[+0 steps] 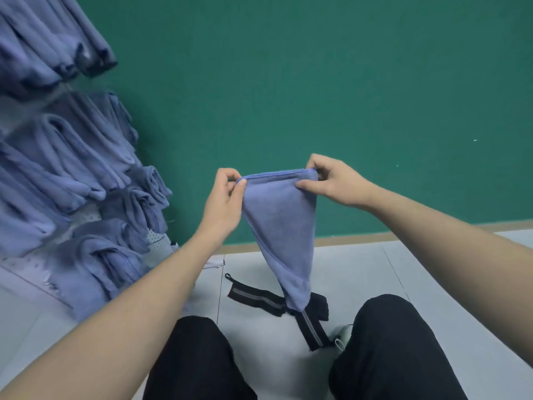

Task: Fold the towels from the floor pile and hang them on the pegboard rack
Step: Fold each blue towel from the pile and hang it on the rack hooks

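A blue towel (281, 226) hangs in the air in front of me, folded and tapering to a point near the floor. My left hand (223, 203) pinches its upper left corner. My right hand (331, 180) pinches the upper right corner, so the top edge is stretched between both hands. At the left stands the white pegboard rack (157, 241), with several folded blue towels (86, 157) hanging on it in rows.
A black strap with a grey stripe (259, 298) lies on the grey floor under the towel's tip. My knees in black trousers (383, 342) are at the bottom. A green wall (317, 82) fills the background.
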The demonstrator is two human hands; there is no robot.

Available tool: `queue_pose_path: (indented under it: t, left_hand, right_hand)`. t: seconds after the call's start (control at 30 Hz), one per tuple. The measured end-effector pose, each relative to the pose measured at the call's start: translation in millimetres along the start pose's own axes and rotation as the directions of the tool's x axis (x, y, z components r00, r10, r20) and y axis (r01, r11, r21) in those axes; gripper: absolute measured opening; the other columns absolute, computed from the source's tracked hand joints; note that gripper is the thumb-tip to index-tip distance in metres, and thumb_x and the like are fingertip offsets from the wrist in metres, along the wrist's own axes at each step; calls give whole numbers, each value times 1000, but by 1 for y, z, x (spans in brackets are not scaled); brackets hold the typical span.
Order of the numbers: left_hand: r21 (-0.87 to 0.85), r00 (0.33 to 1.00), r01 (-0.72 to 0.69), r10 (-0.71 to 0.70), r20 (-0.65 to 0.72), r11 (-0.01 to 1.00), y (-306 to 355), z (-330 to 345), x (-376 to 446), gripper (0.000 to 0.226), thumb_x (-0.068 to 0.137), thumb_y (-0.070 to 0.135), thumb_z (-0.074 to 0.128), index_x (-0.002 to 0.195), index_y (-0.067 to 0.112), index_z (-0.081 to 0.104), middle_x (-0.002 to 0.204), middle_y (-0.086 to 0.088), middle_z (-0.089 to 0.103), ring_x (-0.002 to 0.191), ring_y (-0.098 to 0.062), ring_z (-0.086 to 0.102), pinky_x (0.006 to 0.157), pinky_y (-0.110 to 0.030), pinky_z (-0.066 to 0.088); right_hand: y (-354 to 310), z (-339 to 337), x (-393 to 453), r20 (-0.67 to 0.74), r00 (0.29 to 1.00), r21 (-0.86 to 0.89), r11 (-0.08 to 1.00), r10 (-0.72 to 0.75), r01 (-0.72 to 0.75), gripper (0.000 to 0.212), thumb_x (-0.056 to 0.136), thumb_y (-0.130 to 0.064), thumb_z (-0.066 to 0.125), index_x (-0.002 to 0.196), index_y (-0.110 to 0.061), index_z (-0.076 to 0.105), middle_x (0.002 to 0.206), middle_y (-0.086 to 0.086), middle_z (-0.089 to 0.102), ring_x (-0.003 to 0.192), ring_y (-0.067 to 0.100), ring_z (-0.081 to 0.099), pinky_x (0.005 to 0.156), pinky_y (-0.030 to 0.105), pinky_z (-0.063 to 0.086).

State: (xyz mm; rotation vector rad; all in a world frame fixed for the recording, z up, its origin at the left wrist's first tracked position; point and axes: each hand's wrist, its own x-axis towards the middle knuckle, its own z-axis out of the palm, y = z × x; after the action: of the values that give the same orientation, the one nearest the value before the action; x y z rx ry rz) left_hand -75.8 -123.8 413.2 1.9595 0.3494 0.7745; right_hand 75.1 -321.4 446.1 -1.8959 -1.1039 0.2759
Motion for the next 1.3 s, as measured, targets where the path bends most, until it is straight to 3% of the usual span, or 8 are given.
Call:
queue_pose_path:
  t: [0.23, 0.37, 0.63, 0.8, 0.9, 1.0, 1.1, 1.3]
  left_hand:
    - [-3, 997, -24, 24, -71, 1000, 57, -26, 13, 16, 105, 23, 44, 94, 32, 40, 62, 4, 43, 56, -15, 35, 52, -27, 32]
    - [50, 993, -94, 97, -68, 994, 80, -39, 13, 12, 105, 23, 45, 97, 31, 41, 58, 3, 41, 54, -14, 32, 52, -27, 29]
    - [-66, 981, -106, 93, -169, 992, 116, -43, 6, 5, 104, 24, 49, 101, 23, 45, 61, -4, 36, 48, -10, 26, 46, -23, 24]
    - [-322, 975, 105, -161, -154, 941, 130, -42, 6, 13, 97, 34, 63, 97, 27, 51, 63, -2, 52, 51, -15, 42, 46, -25, 31]
    - [-549, 936, 319, -348, 54, 773, 136, -48, 3, 21, 92, 28, 72, 105, 15, 64, 78, 6, 75, 64, -9, 67, 58, -22, 53]
    - [-551, 883, 466, -399, 245, 692, 125, -51, -1, 18, 90, 19, 73, 102, 6, 72, 94, -7, 78, 82, -17, 73, 72, -28, 58]
    - [-626, 884, 454, -406, 229, 634, 112, -50, -4, 12, 94, 20, 67, 100, 10, 71, 90, -4, 77, 78, -15, 70, 70, -29, 57]
    - [-522, 927, 368, -346, 143, 770, 106, -37, -12, 17, 105, 36, 48, 103, 28, 62, 101, 8, 76, 86, -12, 70, 77, -35, 57]
  right_hand:
    - [-71, -25, 5, 2, 983, 289, 941, 186, -179, 35, 93, -12, 69, 124, -17, 52, 97, 10, 73, 80, 16, 66, 71, 29, 57]
    - [-94, -39, 2, -23, 983, 247, 954, 180, -169, 17, 95, -17, 65, 109, -10, 74, 96, 2, 73, 83, 12, 67, 78, 28, 59]
    - [-131, -31, -3, -140, 976, 157, 977, 167, -145, 25, 103, -37, 38, 106, -22, 57, 100, -5, 61, 87, 12, 56, 81, 38, 57]
    - [-142, -26, -1, -298, 947, 116, 989, 120, -89, 26, 103, -35, 36, 102, -20, 56, 94, -11, 59, 85, 8, 51, 77, 28, 44]
    - [-145, -29, 1, -285, 943, 179, 976, 171, -123, 25, 102, -37, 39, 102, -21, 59, 101, -7, 64, 88, 11, 56, 85, 37, 52]
    - [-142, -30, -2, -264, 948, 145, 979, 176, -142, 25, 102, -36, 42, 104, -21, 61, 102, -4, 65, 88, 14, 58, 79, 38, 56]
    - [-137, -27, -8, -247, 950, 122, 979, 191, -165, 24, 102, -35, 44, 104, -20, 62, 102, -1, 66, 86, 16, 60, 71, 36, 58]
    - [-133, -17, -12, -175, 956, 230, 954, 236, -194, 23, 103, -32, 45, 101, -18, 63, 94, -1, 66, 77, 15, 62, 61, 34, 60]
